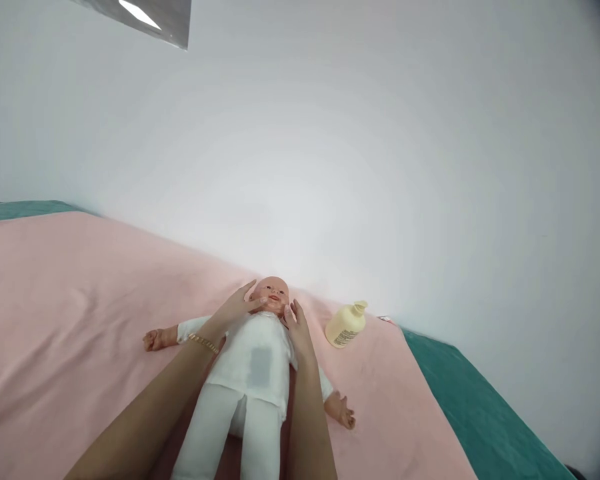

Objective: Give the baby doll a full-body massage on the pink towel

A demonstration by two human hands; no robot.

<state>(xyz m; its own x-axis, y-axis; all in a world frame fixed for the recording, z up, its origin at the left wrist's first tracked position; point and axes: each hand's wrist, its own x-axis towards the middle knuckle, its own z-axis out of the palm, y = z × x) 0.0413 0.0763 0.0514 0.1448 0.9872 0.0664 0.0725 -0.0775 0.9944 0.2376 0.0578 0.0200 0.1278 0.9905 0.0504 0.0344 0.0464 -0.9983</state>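
A baby doll [253,363] in white clothes lies on its back, its head toward the wall and its arms spread out to both sides. My left hand [237,307] is at the left side of the doll's head, fingers apart, with the thumb by its chin. On the other side, my right hand [299,327] rests near the doll's jaw and shoulder with its fingers extended. Neither hand is closed around the doll. A gold bracelet [203,343] circles my left wrist.
A pale yellow pump bottle [346,325] stands right of the doll. Pink cloth [80,300] lies under everything, over a green cover [475,393] showing at both sides. A white wall [300,133] rises behind. A shiny sheet [155,20] hangs at top left.
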